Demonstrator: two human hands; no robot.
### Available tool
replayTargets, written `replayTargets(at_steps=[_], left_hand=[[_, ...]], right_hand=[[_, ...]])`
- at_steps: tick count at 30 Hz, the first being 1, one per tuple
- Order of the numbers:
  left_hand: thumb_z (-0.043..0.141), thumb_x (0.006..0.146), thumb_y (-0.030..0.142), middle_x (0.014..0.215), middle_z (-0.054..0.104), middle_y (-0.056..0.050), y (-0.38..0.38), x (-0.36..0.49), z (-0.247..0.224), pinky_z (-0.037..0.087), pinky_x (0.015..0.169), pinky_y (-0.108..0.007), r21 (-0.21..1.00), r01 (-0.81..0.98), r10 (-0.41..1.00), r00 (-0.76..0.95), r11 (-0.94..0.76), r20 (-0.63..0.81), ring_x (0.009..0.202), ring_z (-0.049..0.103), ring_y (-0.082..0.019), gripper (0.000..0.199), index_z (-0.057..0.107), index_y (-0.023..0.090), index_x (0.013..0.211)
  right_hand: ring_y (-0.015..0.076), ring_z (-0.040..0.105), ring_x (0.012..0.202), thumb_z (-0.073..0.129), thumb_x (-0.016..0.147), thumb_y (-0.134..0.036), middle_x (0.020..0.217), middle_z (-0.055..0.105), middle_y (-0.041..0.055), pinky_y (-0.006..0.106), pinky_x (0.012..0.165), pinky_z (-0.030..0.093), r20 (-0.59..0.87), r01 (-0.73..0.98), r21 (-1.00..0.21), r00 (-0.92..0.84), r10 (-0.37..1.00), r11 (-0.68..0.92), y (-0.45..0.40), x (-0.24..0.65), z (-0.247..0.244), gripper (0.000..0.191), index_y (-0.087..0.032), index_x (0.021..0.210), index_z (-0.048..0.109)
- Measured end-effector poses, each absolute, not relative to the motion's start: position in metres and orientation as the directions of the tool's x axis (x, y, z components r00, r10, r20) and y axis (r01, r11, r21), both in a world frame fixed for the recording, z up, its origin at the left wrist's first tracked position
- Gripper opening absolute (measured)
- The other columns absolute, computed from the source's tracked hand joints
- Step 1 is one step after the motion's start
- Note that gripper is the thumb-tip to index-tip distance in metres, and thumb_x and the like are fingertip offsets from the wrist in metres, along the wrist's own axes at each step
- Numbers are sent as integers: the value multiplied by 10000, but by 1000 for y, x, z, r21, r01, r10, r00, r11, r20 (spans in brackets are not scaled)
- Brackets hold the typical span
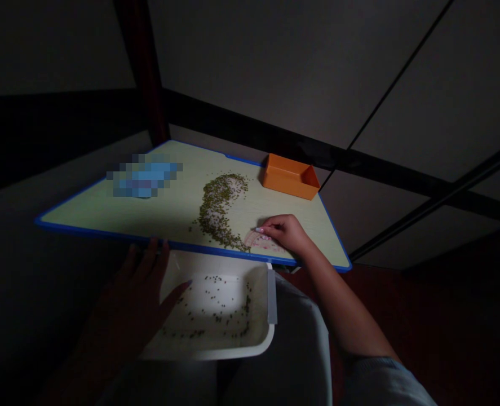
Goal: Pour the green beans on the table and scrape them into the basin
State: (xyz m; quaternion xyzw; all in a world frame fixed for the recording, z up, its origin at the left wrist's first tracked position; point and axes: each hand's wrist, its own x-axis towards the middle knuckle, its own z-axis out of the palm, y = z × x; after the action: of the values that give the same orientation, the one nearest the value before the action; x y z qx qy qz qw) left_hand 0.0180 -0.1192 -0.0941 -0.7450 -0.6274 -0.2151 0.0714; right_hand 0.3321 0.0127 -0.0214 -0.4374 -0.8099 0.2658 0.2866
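My right hand is over the right half of the tabletop, its fingers pinched together at a clear, pinkish protractor. The protractor lies almost flat and its curved edge faces left, by the tail of a curved heap of small green seeds or beans with paler patches. My left hand is in shadow at the front edge, fingers spread and thumb stretched over a white plastic basin. The basin, with scattered green grains inside, is below the table edge; my left hand hides its left side.
An orange open box stands at the table's back right corner. On the left of the table lies a blurred-out blue item. Blue trim borders the table. Pale panels rise behind it, and the room is dim.
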Motion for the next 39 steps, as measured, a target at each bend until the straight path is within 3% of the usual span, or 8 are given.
replayTargets(at_steps=[12, 17, 24, 39], left_hand=[[380, 824, 584, 1600, 226, -152, -119, 18, -95, 341, 1108, -665, 114, 978, 902, 113, -175, 416, 1469, 145, -426, 849, 113, 170, 1515], [403, 814, 585, 1610, 200, -111, -120, 19, -94, 379, 1084, -671, 109, 980, 896, 105, -168, 432, 1469, 147, -421, 866, 49, 228, 1519], [361, 838, 576, 1604, 193, -183, -120, 18, -95, 337, 1105, -670, 87, 978, 902, 139, -190, 409, 1480, 115, -421, 861, 28, 163, 1517], [372, 828, 580, 1605, 199, -163, -121, 19, -94, 367, 1073, -684, 98, 981, 905, 112, -166, 411, 1458, 155, -459, 849, 92, 168, 1516]], right_hand=[[87, 429, 549, 678, 801, -406, 592, 575, -1, 220, 534, 314, 196, 531, -743, -411, 890, 408, 3, 344, -16, 298, -118, 744, 727], [85, 408, 550, 676, 794, -410, 575, 538, -13, 227, 534, 300, 202, 520, -750, -407, 891, 408, 2, 347, -16, 301, -123, 710, 709], [79, 390, 552, 676, 789, -397, 569, 517, -22, 226, 532, 288, 190, 506, -762, -423, 886, 405, -1, 346, -12, 296, -119, 689, 696], [80, 390, 536, 665, 793, -445, 563, 510, -21, 222, 519, 292, 202, 495, -762, -431, 879, 418, 0, 343, -16, 335, -124, 703, 693]])
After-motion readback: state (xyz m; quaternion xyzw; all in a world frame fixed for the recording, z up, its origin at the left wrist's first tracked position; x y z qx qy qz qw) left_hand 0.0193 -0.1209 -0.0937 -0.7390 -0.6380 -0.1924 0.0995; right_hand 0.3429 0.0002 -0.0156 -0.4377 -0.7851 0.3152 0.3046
